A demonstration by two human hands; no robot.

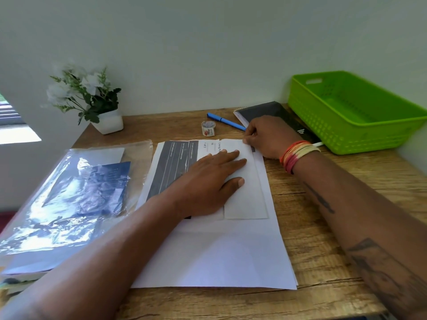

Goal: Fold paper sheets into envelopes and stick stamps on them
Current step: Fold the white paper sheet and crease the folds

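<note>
White printed paper (184,162), partly folded with a flap turned over at its right side, is laid on a stack of blank sheets (221,255) on the wooden desk (318,227). It is pressed flat by the open left hand (208,179), while the flap's far corner is pinched by the right hand (265,137). Beyond are seen a tape roll (208,128), blue pen (225,121), black notebook (270,112) and green basket (353,112); a plastic sleeve (69,195) lies left.
</note>
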